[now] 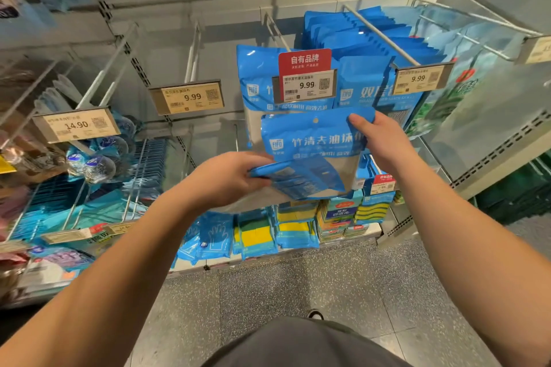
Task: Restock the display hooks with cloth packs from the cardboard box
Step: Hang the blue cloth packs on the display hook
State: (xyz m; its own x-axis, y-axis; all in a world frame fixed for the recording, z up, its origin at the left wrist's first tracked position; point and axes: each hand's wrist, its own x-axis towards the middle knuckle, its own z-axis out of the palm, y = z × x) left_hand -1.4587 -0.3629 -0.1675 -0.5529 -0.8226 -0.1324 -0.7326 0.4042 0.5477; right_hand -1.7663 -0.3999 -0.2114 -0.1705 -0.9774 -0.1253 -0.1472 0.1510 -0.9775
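Above and beyond both hands, a store display of long metal hooks (275,31) holds blue cloth packs, one already hanging on the hook with the red-topped price tag (304,76), seemingly the target. Between the hands, a blue cloth pack (310,143) is held upright just below that tag, its punched hang hole on top, probably to line it up with the hook tip. The right hand (384,143) pinches its upper right corner, while the left hand (231,177) grips a small stack of packs (298,177) at its lower edge; the cardboard box is out of view.
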